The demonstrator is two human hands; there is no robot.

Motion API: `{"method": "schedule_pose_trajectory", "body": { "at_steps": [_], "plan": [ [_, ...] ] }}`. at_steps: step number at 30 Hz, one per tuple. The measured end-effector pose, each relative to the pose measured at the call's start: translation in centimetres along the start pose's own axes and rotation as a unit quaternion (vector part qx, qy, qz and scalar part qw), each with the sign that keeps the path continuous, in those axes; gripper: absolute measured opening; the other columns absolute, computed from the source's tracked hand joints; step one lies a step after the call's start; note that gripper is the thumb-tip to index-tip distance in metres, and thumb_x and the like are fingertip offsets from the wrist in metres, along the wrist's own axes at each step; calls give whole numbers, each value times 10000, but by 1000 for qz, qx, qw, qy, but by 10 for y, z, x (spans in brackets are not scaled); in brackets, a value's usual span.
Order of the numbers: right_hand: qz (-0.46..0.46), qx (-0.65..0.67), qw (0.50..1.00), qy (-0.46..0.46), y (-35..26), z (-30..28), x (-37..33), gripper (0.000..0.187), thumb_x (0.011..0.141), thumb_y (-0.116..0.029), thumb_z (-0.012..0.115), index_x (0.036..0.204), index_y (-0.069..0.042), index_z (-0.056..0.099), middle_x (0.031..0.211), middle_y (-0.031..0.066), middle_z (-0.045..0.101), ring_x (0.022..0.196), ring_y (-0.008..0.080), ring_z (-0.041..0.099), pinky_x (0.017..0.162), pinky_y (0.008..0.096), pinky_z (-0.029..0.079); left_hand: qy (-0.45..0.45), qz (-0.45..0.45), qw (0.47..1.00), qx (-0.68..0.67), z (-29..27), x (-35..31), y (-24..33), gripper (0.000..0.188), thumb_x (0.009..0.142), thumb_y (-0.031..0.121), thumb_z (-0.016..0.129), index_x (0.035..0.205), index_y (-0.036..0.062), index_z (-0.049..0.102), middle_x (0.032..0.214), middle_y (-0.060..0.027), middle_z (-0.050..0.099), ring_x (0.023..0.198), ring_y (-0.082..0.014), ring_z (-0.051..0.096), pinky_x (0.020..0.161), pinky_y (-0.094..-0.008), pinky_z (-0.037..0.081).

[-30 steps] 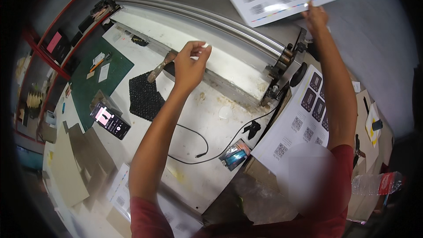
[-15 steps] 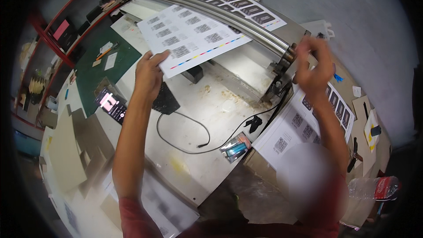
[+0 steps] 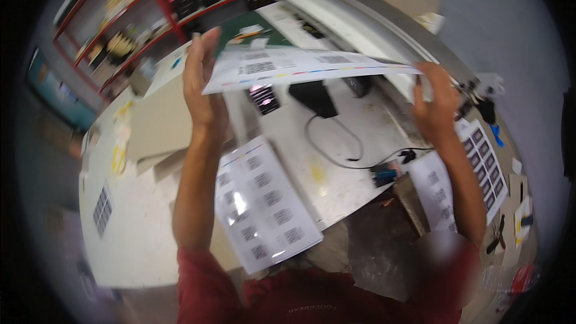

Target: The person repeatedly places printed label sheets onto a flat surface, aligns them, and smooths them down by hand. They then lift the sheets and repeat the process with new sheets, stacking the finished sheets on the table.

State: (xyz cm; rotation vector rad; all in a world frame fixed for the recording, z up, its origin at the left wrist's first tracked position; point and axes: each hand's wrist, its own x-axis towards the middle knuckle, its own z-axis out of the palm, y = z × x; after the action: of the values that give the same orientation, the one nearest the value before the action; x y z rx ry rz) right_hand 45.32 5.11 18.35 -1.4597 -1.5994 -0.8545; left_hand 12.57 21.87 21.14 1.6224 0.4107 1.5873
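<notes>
A white printed sheet [image 3: 306,67] with square codes and a colour strip along its near edge spans my two hands above the table, tilted and seen almost edge-on. My left hand [image 3: 204,81] holds its left end, fingers pointing up. At the other end my right hand [image 3: 433,99] pinches the sheet's corner, slightly blurred. Below, nearer my body, a glossy stack of similar code sheets [image 3: 273,201] lies at the table's front edge. Past my right forearm are another code sheet [image 3: 435,183] and a sheet of dark labels [image 3: 485,168].
A roller machine [image 3: 384,30] stands at the back right. On the white table [image 3: 288,150] are a phone [image 3: 264,99], a black cable [image 3: 363,150] and a small packet [image 3: 384,173]. Grey boards [image 3: 159,120] lie left, before red shelving [image 3: 157,0]. Pliers [image 3: 497,234] rest at the right.
The sheet has been carried away from the roller and turned nearly edge-on. My right hand, formerly apart from it, now grips its right end. The view has swung left.
</notes>
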Motion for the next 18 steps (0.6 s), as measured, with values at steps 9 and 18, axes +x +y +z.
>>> {"method": "schedule_pose_trajectory", "body": {
  "at_steps": [9, 18],
  "plan": [
    [15, 237, 948, -213, -118, -72, 117, 305, 771, 4, 542, 1070, 29, 598, 858, 119, 590, 822, 208, 601, 813, 367, 483, 44, 33, 971, 234, -111, -127, 154, 672, 764, 18, 642, 1364, -135, 381, 1272, -212, 556, 1127, -199, 599, 955, -298, 468],
    [-89, 324, 818, -467, -273, 169, -4, 331, 756, -94, 663, 1055, 37, 610, 1053, 259, 600, 1007, 425, 604, 888, 486, 484, 202, -360, 886, 212, -289, -263, 86, 652, 695, -92, 543, 1339, -102, 442, 1078, -178, 668, 931, -175, 667, 806, -261, 522]
  ]
}}
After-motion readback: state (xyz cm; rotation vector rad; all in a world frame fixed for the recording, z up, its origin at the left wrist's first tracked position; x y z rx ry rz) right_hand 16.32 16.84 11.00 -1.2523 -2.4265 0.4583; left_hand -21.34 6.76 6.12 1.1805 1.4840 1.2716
